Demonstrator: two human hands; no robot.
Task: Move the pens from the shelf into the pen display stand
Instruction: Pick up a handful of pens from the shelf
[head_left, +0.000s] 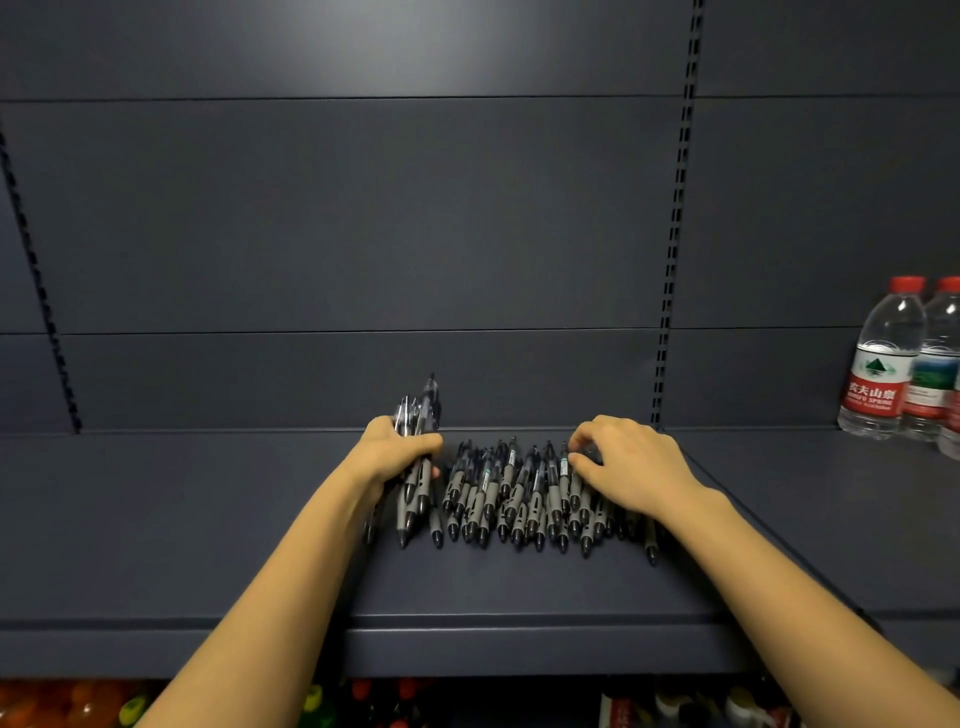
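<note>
A pile of several dark pens (511, 499) with grey grips lies on the dark grey shelf (208, 519), tips pointing toward me. My left hand (395, 452) is shut on a bunch of pens (418, 415) that stands nearly upright at the pile's left end. My right hand (628, 465) rests on the pile's right end, its fingertips curled onto a pen there; whether it grips one I cannot tell. No pen display stand is in view.
Two water bottles (883, 364) with red caps stand at the far right of the shelf. The shelf's back panel (363, 234) rises right behind the pens. Colourful drink bottles (78, 706) fill the shelf below.
</note>
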